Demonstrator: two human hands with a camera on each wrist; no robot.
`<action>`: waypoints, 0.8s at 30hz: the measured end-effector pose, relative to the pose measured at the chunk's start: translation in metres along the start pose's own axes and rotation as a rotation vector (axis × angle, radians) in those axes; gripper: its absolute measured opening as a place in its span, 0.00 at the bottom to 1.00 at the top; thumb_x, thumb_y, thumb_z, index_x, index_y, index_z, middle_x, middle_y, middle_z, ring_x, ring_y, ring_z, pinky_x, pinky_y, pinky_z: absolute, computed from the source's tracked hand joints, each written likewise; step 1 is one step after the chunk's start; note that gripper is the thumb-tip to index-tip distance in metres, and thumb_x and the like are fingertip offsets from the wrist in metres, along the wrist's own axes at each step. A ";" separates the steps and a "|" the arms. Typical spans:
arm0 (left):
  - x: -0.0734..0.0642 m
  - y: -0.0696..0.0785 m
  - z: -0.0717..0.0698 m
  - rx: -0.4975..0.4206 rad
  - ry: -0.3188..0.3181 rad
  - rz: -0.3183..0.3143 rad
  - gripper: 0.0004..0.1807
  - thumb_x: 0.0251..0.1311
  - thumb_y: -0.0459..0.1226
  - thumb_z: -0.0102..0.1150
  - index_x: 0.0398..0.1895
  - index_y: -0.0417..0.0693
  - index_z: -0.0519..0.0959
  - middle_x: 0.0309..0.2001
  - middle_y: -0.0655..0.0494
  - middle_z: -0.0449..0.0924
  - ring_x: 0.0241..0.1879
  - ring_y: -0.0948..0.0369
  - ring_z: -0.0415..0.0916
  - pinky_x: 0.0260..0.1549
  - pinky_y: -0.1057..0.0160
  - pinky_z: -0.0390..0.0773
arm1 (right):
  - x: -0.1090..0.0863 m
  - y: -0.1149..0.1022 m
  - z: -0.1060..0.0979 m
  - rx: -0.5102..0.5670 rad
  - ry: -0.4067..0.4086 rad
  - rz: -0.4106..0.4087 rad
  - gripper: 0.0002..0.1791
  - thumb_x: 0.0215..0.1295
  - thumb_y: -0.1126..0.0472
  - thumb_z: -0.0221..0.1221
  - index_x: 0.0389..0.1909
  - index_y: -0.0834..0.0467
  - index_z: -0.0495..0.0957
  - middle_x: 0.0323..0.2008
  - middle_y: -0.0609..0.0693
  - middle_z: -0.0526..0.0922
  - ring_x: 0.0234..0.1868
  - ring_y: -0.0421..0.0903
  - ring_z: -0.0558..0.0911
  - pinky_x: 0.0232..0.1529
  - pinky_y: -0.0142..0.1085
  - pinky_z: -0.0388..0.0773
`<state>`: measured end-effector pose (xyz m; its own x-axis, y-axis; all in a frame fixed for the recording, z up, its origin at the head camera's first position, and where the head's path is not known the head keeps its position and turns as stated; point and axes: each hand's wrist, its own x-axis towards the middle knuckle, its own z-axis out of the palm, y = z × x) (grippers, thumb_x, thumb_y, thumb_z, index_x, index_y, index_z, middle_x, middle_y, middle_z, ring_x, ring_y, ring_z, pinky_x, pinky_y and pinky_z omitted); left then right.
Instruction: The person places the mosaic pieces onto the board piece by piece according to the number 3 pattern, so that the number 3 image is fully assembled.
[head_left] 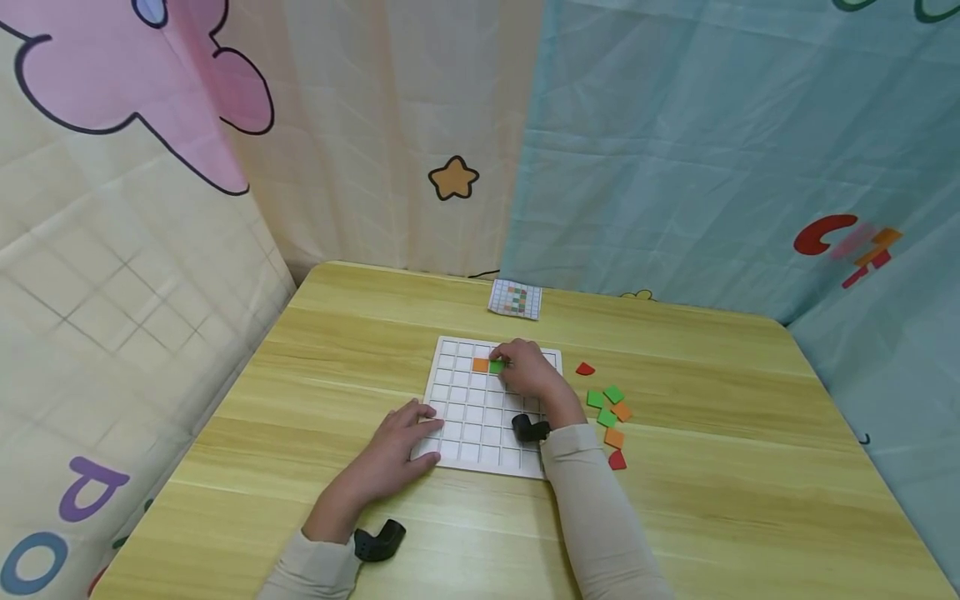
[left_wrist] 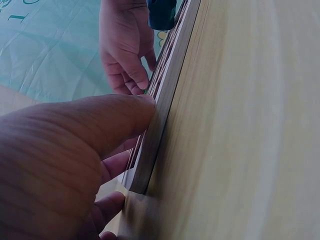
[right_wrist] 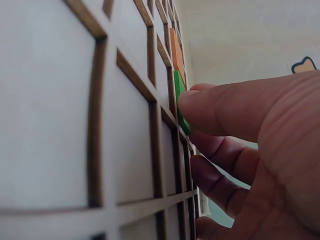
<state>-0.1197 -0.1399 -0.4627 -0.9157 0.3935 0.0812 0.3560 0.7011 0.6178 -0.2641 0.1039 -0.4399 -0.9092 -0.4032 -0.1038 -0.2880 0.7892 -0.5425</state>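
Note:
A white grid board (head_left: 457, 412) with raised dividers lies on the table. My right hand (head_left: 528, 371) is over its far part, thumb and fingers pinching a flat green square tile (head_left: 496, 367). Up close in the right wrist view, the thumb presses against the green tile (right_wrist: 180, 102), which sits at the grid beside an orange square tile (right_wrist: 177, 52). My left hand (head_left: 393, 446), fingers spread, rests at the board's left edge. The left wrist view has its thumb (left_wrist: 125, 117) touching the board's side (left_wrist: 160, 115).
Right of the board lie loose green tiles (head_left: 607, 417), orange tiles (head_left: 614, 437) and red quarter-round pieces (head_left: 586, 368). A small printed card (head_left: 515, 300) with a coloured grid pattern lies behind the board. Printed curtains (head_left: 375, 150) surround the wooden table (head_left: 712, 467).

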 end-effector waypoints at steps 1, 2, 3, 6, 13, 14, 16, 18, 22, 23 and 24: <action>0.000 0.000 0.000 0.000 0.000 0.002 0.24 0.62 0.37 0.67 0.61 0.39 0.78 0.63 0.48 0.70 0.71 0.42 0.54 0.69 0.41 0.52 | 0.000 0.000 0.000 0.001 0.001 0.003 0.18 0.62 0.72 0.59 0.52 0.58 0.82 0.44 0.54 0.77 0.49 0.53 0.73 0.55 0.47 0.70; 0.000 0.000 0.000 0.000 0.001 0.003 0.24 0.62 0.37 0.67 0.61 0.39 0.78 0.62 0.48 0.70 0.71 0.42 0.55 0.69 0.41 0.52 | -0.001 0.000 0.000 0.006 0.004 0.006 0.18 0.62 0.71 0.59 0.53 0.57 0.82 0.45 0.54 0.77 0.49 0.53 0.73 0.55 0.47 0.71; 0.000 -0.001 0.000 0.000 0.001 0.004 0.24 0.62 0.37 0.67 0.61 0.39 0.78 0.62 0.48 0.70 0.71 0.42 0.55 0.69 0.41 0.53 | -0.001 0.000 0.000 0.015 0.006 0.007 0.18 0.63 0.71 0.58 0.53 0.57 0.82 0.45 0.54 0.77 0.49 0.52 0.73 0.55 0.47 0.71; 0.000 -0.001 0.000 -0.004 0.000 0.001 0.24 0.62 0.37 0.67 0.61 0.39 0.78 0.63 0.47 0.70 0.72 0.42 0.54 0.69 0.41 0.53 | -0.004 0.001 -0.003 0.066 0.018 0.002 0.18 0.64 0.70 0.57 0.54 0.58 0.81 0.47 0.55 0.77 0.49 0.52 0.74 0.55 0.48 0.72; 0.000 -0.001 0.000 -0.008 -0.005 0.003 0.24 0.62 0.37 0.66 0.61 0.39 0.78 0.63 0.47 0.69 0.72 0.41 0.52 0.69 0.40 0.52 | -0.017 0.014 -0.013 0.205 0.068 -0.022 0.15 0.70 0.63 0.57 0.55 0.60 0.79 0.53 0.56 0.76 0.55 0.55 0.74 0.57 0.50 0.73; 0.000 -0.001 0.000 -0.008 -0.004 0.004 0.24 0.62 0.37 0.66 0.61 0.39 0.77 0.63 0.47 0.69 0.72 0.41 0.52 0.69 0.40 0.52 | -0.019 0.017 -0.015 0.217 0.078 -0.018 0.15 0.70 0.62 0.57 0.56 0.60 0.79 0.55 0.56 0.75 0.56 0.55 0.74 0.58 0.51 0.72; 0.000 -0.001 0.000 -0.009 -0.002 0.008 0.25 0.62 0.37 0.66 0.61 0.39 0.77 0.63 0.47 0.69 0.72 0.41 0.52 0.69 0.40 0.51 | -0.023 0.023 -0.018 0.225 0.099 -0.005 0.16 0.70 0.61 0.58 0.56 0.60 0.78 0.56 0.57 0.75 0.59 0.57 0.73 0.59 0.52 0.72; 0.000 -0.001 0.000 -0.010 -0.001 0.012 0.25 0.62 0.37 0.66 0.61 0.39 0.77 0.63 0.46 0.69 0.72 0.41 0.52 0.69 0.40 0.52 | -0.027 0.030 -0.021 0.218 0.114 0.008 0.16 0.71 0.61 0.58 0.56 0.61 0.78 0.56 0.58 0.75 0.60 0.57 0.73 0.60 0.53 0.71; -0.001 -0.003 0.001 -0.010 0.004 0.026 0.25 0.61 0.36 0.67 0.61 0.39 0.77 0.63 0.46 0.69 0.72 0.40 0.52 0.69 0.40 0.52 | -0.036 0.041 -0.029 0.207 0.136 0.039 0.17 0.71 0.60 0.58 0.57 0.62 0.77 0.56 0.59 0.75 0.59 0.58 0.74 0.59 0.54 0.71; -0.001 -0.004 0.001 -0.007 0.005 0.028 0.25 0.61 0.36 0.67 0.61 0.39 0.77 0.63 0.46 0.69 0.72 0.40 0.52 0.69 0.40 0.52 | -0.039 0.043 -0.031 0.208 0.140 0.051 0.17 0.71 0.59 0.58 0.57 0.62 0.77 0.56 0.59 0.75 0.59 0.58 0.74 0.59 0.54 0.71; -0.001 -0.004 0.001 -0.007 0.006 0.029 0.25 0.61 0.36 0.67 0.61 0.39 0.77 0.63 0.46 0.69 0.72 0.40 0.52 0.69 0.40 0.51 | -0.041 0.045 -0.034 0.212 0.144 0.065 0.18 0.71 0.59 0.58 0.57 0.62 0.77 0.56 0.59 0.75 0.59 0.58 0.74 0.59 0.54 0.71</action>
<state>-0.1204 -0.1423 -0.4661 -0.9061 0.4102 0.1040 0.3814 0.6853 0.6204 -0.2498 0.1716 -0.4317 -0.9615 -0.2728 -0.0323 -0.1722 0.6902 -0.7028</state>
